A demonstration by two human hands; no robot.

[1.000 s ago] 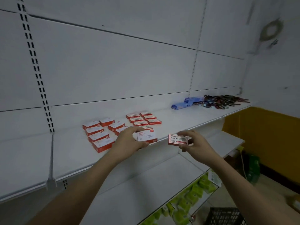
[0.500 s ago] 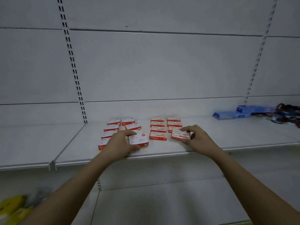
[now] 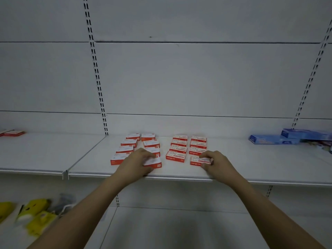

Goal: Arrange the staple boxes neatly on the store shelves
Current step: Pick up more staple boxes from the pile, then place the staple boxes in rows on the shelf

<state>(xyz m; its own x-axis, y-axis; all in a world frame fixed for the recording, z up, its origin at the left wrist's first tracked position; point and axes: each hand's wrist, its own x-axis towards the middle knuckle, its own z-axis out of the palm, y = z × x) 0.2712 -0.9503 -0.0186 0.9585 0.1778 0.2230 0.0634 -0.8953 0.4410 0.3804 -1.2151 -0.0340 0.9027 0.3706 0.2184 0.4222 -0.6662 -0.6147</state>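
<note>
Left hand (image 3: 136,161): fingers curled on a white-topped staple box (image 3: 153,162), near end of left columns. Right hand (image 3: 216,161): apparently pinching a red staple box (image 3: 199,160), extending the right columns along the shelf (image 3: 179,174) edge

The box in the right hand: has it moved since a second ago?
Yes. The box in the right hand was held in the air off the shelf edge; now it sits on the shelf, at the front of the rightmost column.
</note>
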